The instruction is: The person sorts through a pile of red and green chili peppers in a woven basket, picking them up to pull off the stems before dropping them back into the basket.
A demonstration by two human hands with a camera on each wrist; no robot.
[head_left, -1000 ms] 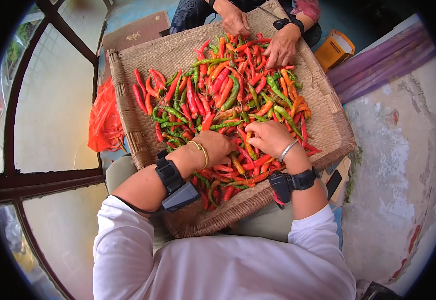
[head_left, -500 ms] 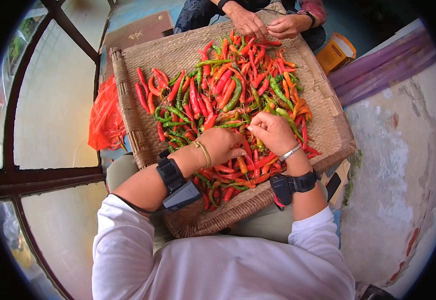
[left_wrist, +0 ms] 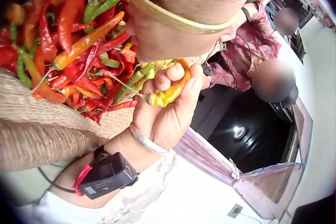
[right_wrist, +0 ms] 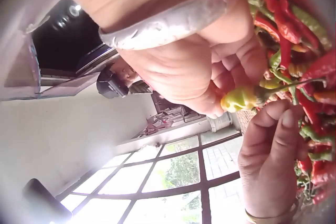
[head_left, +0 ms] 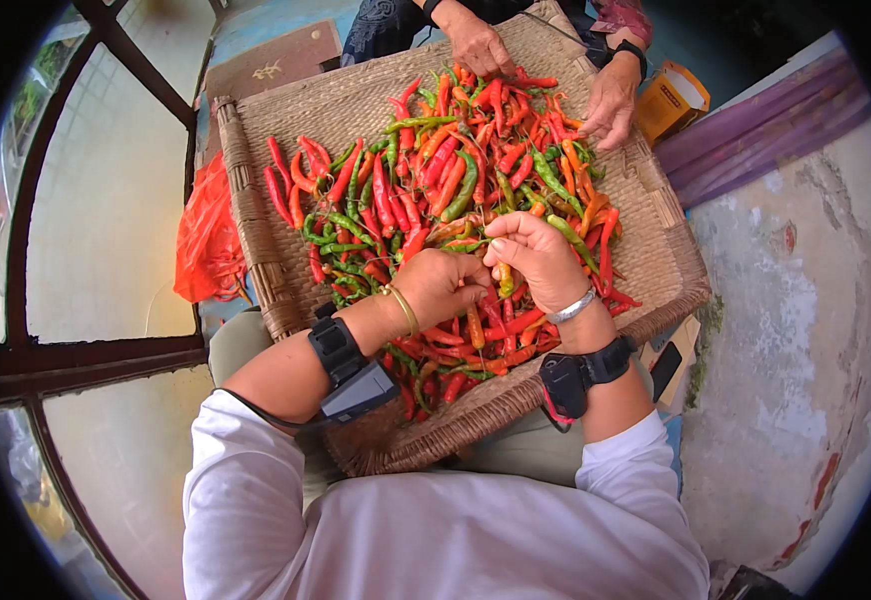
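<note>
Bare weave of the tray (head_left: 656,235) gives room along the heap's right side and at the far-left corner, inside the raised rim (head_left: 249,200). Pepper heap (head_left: 426,180) obstructs the middle; left hand (head_left: 443,290) and right hand (head_left: 544,268) crowd its near part, another person's hands (head_left: 611,100) the far side.

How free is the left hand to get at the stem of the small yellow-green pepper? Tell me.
Yes, most likely: the left hand is close by the stem, nothing visible blocks it, and the right hand holds the pepper with its stem exposed.
</note>
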